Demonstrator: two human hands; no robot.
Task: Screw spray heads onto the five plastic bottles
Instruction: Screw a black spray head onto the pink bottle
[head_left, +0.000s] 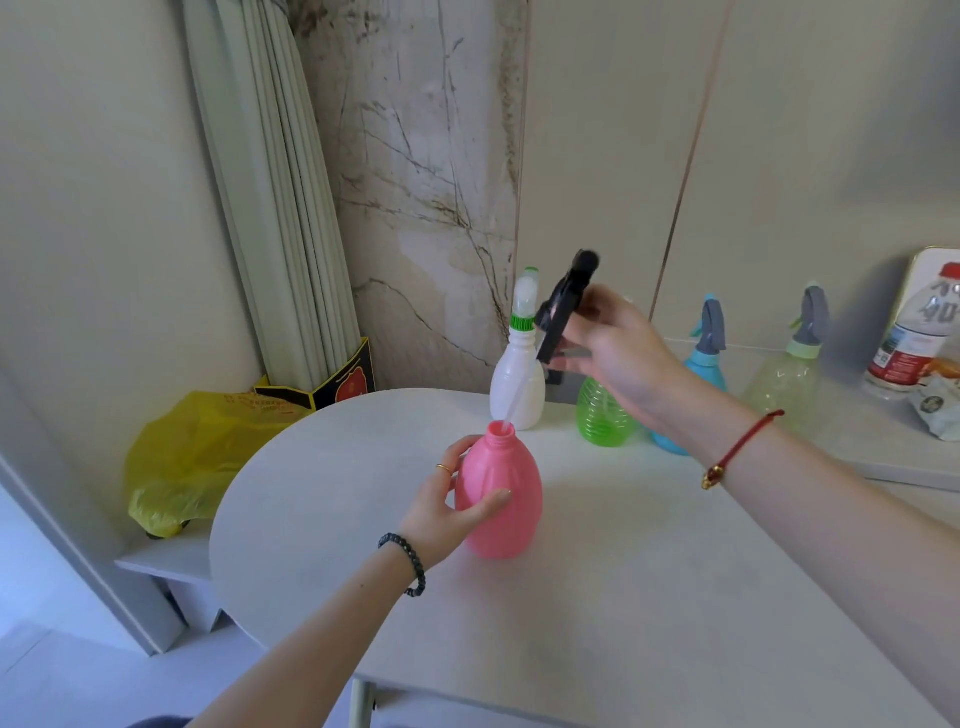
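Five bottles, one loose head. My left hand (447, 512) wraps the pink bottle (511, 467) at its belly; it looks empty, light and tippy. Above, my right hand (618, 348) pinches the black spray head (563, 312), tube entering the neck. Behind that hand stand four others: white bottle (517, 384), green bottle (602, 421), blue bottle (709, 369), pale bottle (784, 379).

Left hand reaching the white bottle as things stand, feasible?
Probably not yet: the left hand grips the pink bottle, which stands between it and the white bottle, and the tube of the black spray head in the right hand crosses that gap.
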